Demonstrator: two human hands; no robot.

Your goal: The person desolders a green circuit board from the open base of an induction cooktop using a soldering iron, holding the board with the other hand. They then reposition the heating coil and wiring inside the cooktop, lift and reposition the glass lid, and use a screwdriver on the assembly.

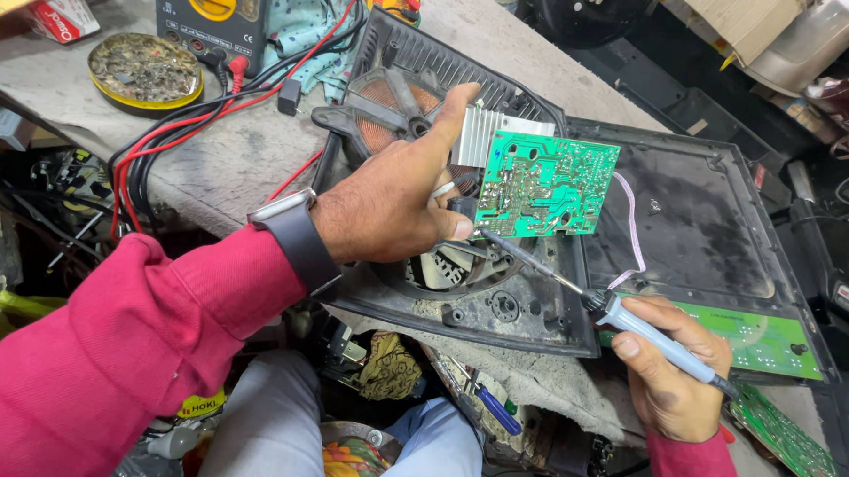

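Right hand (669, 383) holds soldering iron (619, 321) against green circuit board (546, 184), left-held.

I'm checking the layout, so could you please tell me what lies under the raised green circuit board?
Under the green circuit board sit the black open casing and a finned aluminium heat sink. Anything directly beneath the board stays hidden.

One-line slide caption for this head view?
Left hand tilts a green circuit board while right hand touches a blue-handled soldering iron to its lower edge.
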